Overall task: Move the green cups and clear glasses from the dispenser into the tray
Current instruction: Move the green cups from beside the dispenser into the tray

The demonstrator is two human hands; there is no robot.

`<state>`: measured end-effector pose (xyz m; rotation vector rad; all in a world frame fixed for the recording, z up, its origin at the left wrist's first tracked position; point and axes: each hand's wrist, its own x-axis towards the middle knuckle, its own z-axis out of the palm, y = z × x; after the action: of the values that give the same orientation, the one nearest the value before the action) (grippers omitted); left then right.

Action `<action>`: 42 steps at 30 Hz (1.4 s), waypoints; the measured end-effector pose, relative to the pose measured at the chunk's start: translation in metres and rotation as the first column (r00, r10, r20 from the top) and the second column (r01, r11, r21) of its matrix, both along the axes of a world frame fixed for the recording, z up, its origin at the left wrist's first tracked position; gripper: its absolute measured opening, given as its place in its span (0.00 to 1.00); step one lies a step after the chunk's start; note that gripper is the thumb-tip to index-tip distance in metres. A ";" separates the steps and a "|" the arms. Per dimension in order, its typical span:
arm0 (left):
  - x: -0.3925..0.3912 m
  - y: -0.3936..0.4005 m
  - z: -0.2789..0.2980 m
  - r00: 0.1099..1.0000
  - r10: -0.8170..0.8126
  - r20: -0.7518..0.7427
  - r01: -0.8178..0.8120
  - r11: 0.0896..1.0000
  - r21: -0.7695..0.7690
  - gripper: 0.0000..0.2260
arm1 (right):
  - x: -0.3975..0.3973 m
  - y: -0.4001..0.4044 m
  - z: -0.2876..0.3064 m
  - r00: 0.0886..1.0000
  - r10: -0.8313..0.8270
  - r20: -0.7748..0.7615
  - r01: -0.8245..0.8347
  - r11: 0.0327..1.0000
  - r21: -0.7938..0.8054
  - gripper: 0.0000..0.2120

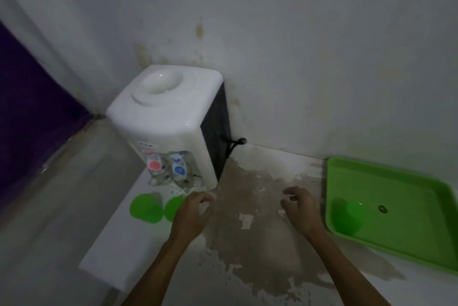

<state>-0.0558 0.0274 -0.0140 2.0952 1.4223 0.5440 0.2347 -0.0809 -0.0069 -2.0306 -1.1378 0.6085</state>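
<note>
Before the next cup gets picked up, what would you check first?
1. Left hand free to grasp: ok, fingers curled but nothing in its grip.
2. Right hand free: ok, empty, above the stained counter.
3. Green cups left to move: ok, one green cup stands clear in front of the dispenser, and a second green cup is partly hidden by the left hand.
4. Room in the tray: ok, only one green cup in the tray at its near-left corner.
5. Clear glasses under the taps: cannot tell how many, too blurred.
</note>
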 end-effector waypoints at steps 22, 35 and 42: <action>-0.044 0.009 -0.004 0.951 0.050 -0.306 -0.097 0.985 -0.140 0.35 | -0.062 0.006 0.002 0.944 0.277 -0.178 -0.292 0.954 -0.066 0.07; 0.091 -0.016 0.055 0.927 -0.224 0.299 0.300 0.924 -0.238 0.29 | -0.021 -0.035 0.018 0.658 -0.171 -0.733 0.162 0.983 -0.084 0.14; 0.166 -0.059 0.041 0.824 -0.329 0.461 0.501 0.803 -0.323 0.35 | 0.028 -0.075 0.034 0.478 -0.281 -0.832 0.430 0.901 -0.057 0.19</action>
<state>0.1106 -0.0320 0.0267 1.7385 0.7235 0.3805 0.2629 -0.1559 0.0276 -1.4379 -0.1491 1.0542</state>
